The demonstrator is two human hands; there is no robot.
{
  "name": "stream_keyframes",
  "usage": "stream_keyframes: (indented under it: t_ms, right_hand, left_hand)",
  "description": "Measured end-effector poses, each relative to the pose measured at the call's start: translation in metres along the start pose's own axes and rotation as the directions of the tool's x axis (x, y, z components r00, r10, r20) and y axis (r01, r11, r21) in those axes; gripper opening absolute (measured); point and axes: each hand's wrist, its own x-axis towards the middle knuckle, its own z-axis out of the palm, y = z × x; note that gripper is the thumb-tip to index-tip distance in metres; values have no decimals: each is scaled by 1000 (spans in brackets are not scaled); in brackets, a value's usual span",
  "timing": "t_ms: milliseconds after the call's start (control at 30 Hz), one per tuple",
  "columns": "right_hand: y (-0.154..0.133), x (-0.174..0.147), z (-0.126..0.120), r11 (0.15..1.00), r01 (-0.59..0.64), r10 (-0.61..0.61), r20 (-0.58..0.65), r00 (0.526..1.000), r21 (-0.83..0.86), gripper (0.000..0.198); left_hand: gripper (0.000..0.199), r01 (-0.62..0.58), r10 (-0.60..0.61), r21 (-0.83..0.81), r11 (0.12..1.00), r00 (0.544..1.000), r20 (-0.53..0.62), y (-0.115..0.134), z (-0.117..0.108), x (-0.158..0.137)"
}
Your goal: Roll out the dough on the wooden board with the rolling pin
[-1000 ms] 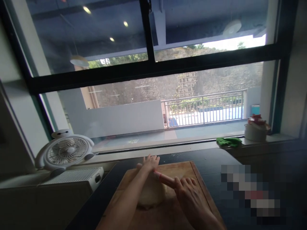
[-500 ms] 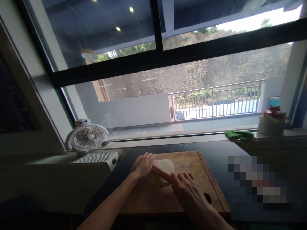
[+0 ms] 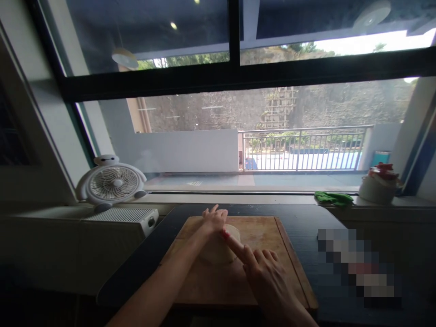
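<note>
Seen from above, looking down and out through a wide window. Since half a second ago, view tilted and shifted slightly; dough (image 3: pixel 218 247) pulled a little nearer, rolling pin (image 3: pixel 233 240) drawn back over its top. Suggests rolling in mid-stroke, dough only partly flattened. Left hand (image 3: pixel 214 220) laid flat on the far end of the pin, fingers spread open and pressing down, not curled round it. Right hand (image 3: pixel 269 272) resting on the near end, fingers loosely bent over it, index stretched along the pin; whether truly gripping, cannot tell. Dough pale, thick, rounded, smooth on top, more a low mound than a sheet, lying at the middle of a wooden cutting board (image 3: pixel 289 259), partly hidden by both hands. Board sitting on a dark tabletop (image 3: pixel 306 218). To the left, a small white fan (image 3: pixel 111 184) behind a white grilled box (image 3: pixel 126 218). On the sill to the right, a green cloth (image 3: pixel 334 198) and a pale pot (image 3: pixel 378 188).
</note>
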Motion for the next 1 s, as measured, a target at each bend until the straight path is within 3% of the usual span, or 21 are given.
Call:
stream_keyframes:
  t_ms: [167, 267, 333, 467, 600, 700, 800, 900, 1000]
  right_hand:
    - [-28, 5, -3, 995, 56, -54, -16, 998, 84, 46]
    - [-31, 4, -6, 991, 55, -56, 6, 998, 122, 47]
    - [-25, 4, -9, 993, 37, -39, 18, 999, 110, 39]
    - [-7, 2, -11, 998, -22, 19, 35, 999, 63, 22]
    - [12, -5, -4, 999, -46, 46, -1, 999, 7, 26]
    - [19, -7, 1, 998, -29, 27, -36, 999, -47, 31]
    - [11, -5, -1, 999, 1, -3, -49, 999, -41, 42]
    - [-10, -2, -3, 1000, 19, -18, -45, 999, 17, 52]
    - [-31, 1, 2, 998, 50, -48, -51, 998, 37, 48]
  left_hand:
    - [48, -14, 13, 30, 999, 999, 42, -48, -18, -71]
    - [52, -10, 8, 26, 1000, 997, 78, -54, -23, -80]
    - [52, 14, -17, 27, 1000, 993, 114, -43, -21, -66]
    - [53, 26, -28, 15, 1000, 991, 130, 0, -6, -8]
    - [53, -26, 26, -2, 1000, 988, 150, 47, 18, 46]
    - [49, -43, 46, -18, 999, 983, 175, 61, 26, 62]
    - [46, -41, 43, -14, 999, 982, 184, 46, 21, 51]
    - [45, -54, 51, 10, 999, 980, 194, 9, 5, 17]
    - [47, -48, 40, 36, 998, 979, 201, -25, -12, -22]
